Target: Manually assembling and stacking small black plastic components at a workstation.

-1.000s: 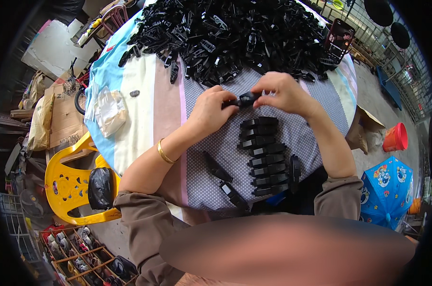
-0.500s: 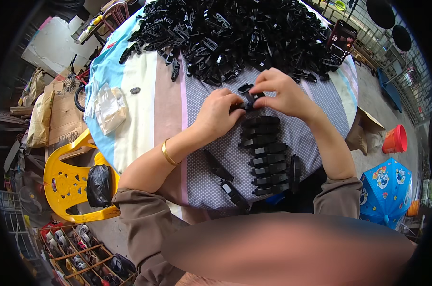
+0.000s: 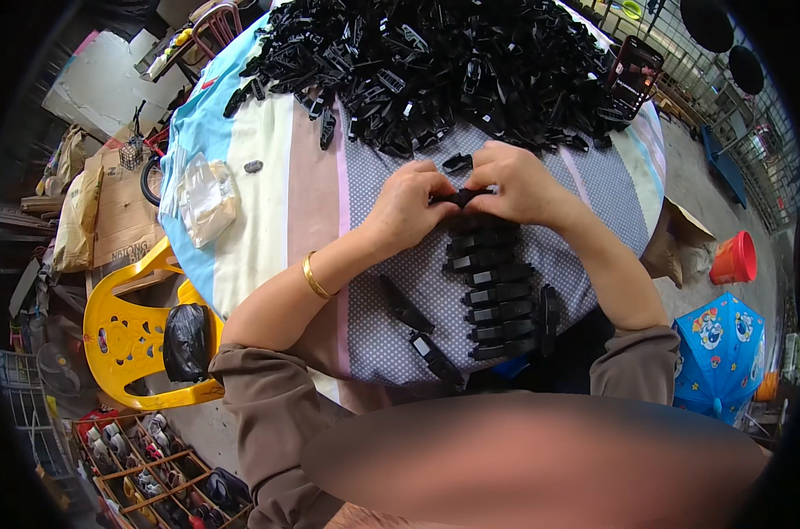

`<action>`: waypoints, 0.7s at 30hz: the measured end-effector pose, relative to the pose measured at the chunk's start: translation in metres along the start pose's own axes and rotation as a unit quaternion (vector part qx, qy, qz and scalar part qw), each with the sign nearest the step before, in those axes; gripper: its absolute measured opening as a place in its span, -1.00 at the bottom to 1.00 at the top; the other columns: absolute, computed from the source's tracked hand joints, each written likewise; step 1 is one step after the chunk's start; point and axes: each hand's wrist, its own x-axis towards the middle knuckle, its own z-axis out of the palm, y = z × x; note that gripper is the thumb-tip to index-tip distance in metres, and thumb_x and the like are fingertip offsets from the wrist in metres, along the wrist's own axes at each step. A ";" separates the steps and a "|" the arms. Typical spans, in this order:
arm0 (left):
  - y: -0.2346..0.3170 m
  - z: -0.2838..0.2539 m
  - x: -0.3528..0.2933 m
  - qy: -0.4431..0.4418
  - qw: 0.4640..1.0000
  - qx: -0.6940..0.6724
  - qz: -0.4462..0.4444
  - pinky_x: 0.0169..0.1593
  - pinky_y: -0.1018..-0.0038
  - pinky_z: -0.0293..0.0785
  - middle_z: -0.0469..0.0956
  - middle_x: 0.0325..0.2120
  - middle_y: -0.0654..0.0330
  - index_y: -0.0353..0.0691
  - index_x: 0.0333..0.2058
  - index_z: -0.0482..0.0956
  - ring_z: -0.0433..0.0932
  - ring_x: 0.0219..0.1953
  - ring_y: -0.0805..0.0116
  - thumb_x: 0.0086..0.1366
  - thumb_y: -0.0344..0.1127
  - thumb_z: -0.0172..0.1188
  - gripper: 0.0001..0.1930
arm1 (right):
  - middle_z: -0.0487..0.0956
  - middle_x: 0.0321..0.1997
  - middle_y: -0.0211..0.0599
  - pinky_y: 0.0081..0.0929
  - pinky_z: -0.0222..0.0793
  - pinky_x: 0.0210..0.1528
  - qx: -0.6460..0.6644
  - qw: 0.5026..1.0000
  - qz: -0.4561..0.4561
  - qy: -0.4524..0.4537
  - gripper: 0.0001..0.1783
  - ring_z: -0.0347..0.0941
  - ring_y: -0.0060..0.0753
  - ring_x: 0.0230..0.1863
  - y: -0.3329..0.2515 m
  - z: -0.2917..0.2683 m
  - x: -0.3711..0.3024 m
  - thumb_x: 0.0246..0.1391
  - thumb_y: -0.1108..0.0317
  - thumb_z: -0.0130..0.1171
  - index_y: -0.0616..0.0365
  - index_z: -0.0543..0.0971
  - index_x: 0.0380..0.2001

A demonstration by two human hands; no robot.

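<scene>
Between my two hands is a small black plastic part (image 3: 462, 197), pinched at both ends above the top of a row. My left hand (image 3: 408, 204) closes on its left end, and my right hand (image 3: 509, 187) grips its right end with thumb and fingers. Just below lies the neat row of black plastic parts (image 3: 499, 295), stacked side by side toward me. One loose black piece (image 3: 457, 163) rests beyond my fingertips. Two more pieces (image 3: 432, 353) lie left of the row, and a single upright one (image 3: 549, 309) lies to its right.
A large heap of black plastic parts (image 3: 418, 70) covers the far side of the cloth-covered table (image 3: 259, 212). A phone (image 3: 635, 75) stands at the heap's right. On the left are a clear plastic bag (image 3: 208, 201) and a yellow chair (image 3: 122, 331). A blue umbrella (image 3: 720, 353) is at right.
My right hand has come down and turned inward, and its fingers now meet the part's right end. Both hands are closer together over the row's top.
</scene>
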 end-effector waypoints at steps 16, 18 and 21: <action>-0.053 -0.043 0.028 0.142 0.963 0.165 -0.158 -0.19 0.29 0.45 0.52 -0.38 0.06 -0.27 -0.27 0.55 0.52 -0.33 0.10 0.11 -0.28 0.27 -0.76 | 0.55 -0.23 -0.32 -0.42 0.44 -0.12 -0.082 0.994 -0.022 0.062 -0.67 0.45 -0.28 -0.19 0.012 0.015 0.003 -0.09 0.43 0.26 0.18 0.58 -0.17; -0.054 -0.041 0.029 0.141 0.964 0.161 -0.158 -0.19 0.30 0.46 0.52 -0.39 0.05 -0.26 -0.25 0.56 0.53 -0.34 0.10 0.12 -0.28 0.25 -0.75 | 0.55 -0.25 -0.28 -0.47 0.46 -0.18 0.031 0.994 0.016 0.108 -0.68 0.48 -0.31 -0.25 0.007 0.012 0.002 -0.09 0.46 0.23 0.20 0.58 -0.17; -0.054 -0.040 0.027 0.180 0.956 0.189 -0.131 -0.24 0.32 0.45 0.54 -0.49 0.06 -0.26 -0.26 0.60 0.54 -0.37 0.15 0.11 -0.29 0.26 -0.76 | 0.56 -0.28 -0.26 -0.52 0.46 -0.23 0.243 0.962 0.059 0.114 -0.68 0.51 -0.34 -0.27 -0.007 0.012 0.006 -0.11 0.47 0.23 0.21 0.58 -0.19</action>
